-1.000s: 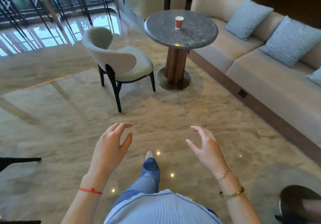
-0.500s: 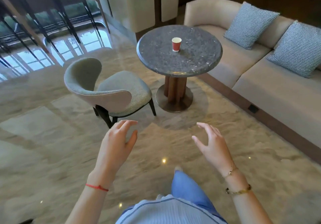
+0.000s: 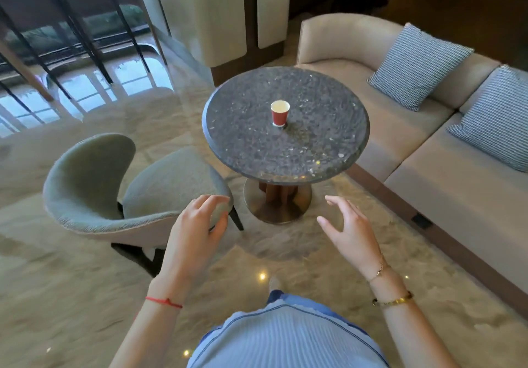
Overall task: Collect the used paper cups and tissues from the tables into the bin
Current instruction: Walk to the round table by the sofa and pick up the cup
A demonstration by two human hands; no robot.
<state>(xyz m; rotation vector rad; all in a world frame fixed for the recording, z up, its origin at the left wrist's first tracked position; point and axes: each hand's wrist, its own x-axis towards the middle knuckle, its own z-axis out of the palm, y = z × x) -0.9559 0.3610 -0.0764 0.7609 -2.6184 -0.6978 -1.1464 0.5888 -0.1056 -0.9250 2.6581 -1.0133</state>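
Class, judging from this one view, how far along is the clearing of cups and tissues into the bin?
Nothing looks done yet. The red paper cup stands upright on the round table. Left hand and right hand hang open, holding nothing. Left: pick up the cup and bin it; no bin or tissues show.

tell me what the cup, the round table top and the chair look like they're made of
Cup: likely paper, matte red wall, pale inside, thin rolled rim.
Table top: looks like polished dark stone or terrazzo; pale flecks and a glossy edge.
Chair: grey-green nubby fabric, fuzzy at the edges, on dark legs, material unclear.
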